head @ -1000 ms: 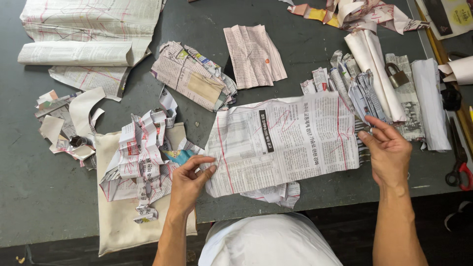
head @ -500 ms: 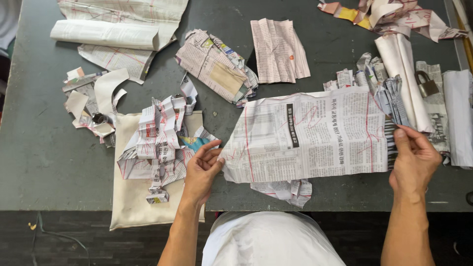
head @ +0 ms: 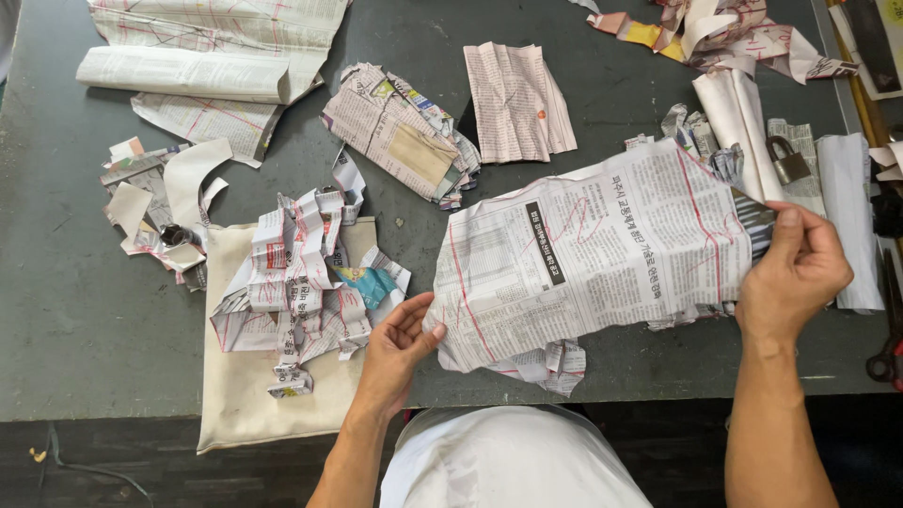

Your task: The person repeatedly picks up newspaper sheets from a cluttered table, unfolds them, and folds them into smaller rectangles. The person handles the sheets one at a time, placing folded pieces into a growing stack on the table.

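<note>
Head view, newspaper sheet [head: 593, 249] long axis left-right, right end raised, pinched by left hand [head: 400, 343], right hand [head: 795, 273] grips.

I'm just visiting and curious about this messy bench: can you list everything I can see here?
Newspaper sheet: one, white with red pen lines, held between both hands above the table.
Cut newspaper strips: one heap, white and red, on the cloth.
Cloth: one, beige, front left, overhanging the table edge.
Folded newspaper bundles: two, centre back.
Large newspaper sheets: a stack, back left.
Paper scraps: one pile, left.
Paper rolls: several, white, right.
Padlock: one, brass, right.
Scissors: one pair, red handles, right edge.
Table: one, dark grey.
Left hand: at the sheet's left edge.
Right hand: grip on the sheet's right edge.
</note>
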